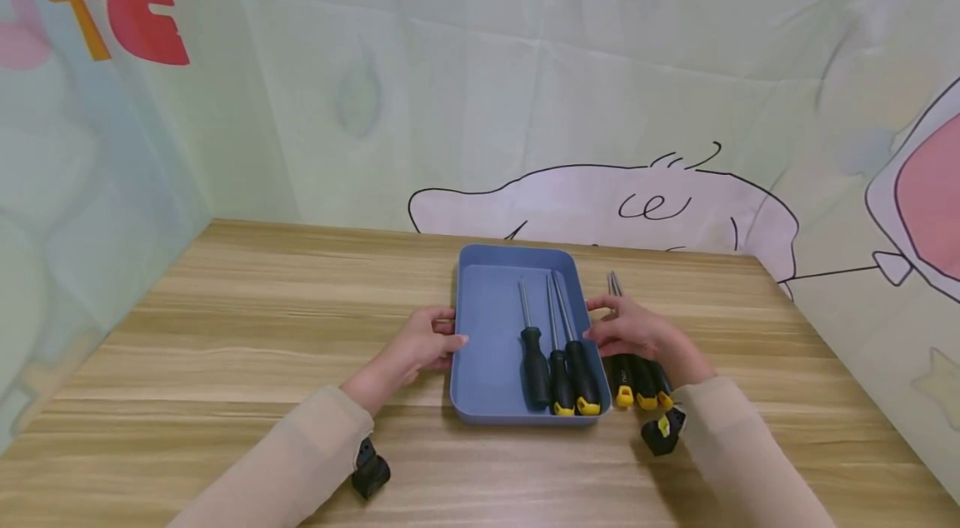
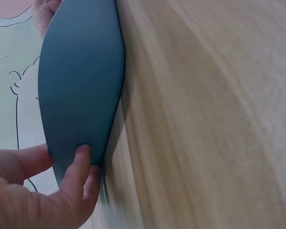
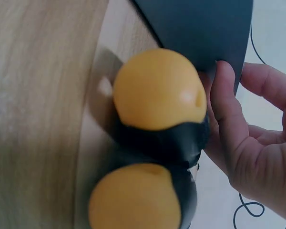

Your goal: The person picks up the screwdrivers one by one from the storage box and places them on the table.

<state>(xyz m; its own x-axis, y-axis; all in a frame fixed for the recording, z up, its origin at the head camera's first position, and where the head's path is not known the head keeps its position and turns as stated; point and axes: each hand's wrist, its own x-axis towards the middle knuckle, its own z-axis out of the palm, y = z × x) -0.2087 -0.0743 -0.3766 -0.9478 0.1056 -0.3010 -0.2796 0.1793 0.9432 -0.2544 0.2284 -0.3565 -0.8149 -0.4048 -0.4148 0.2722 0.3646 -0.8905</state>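
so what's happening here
A person is holding a blue tray by its two long sides, the left hand on one and the right hand on the other. Three screwdrivers lie in the right part of the tray, handles toward the person. At least three more black-and-yellow tools are on the wooden table just right of the tray, partly hidden by the right hand.
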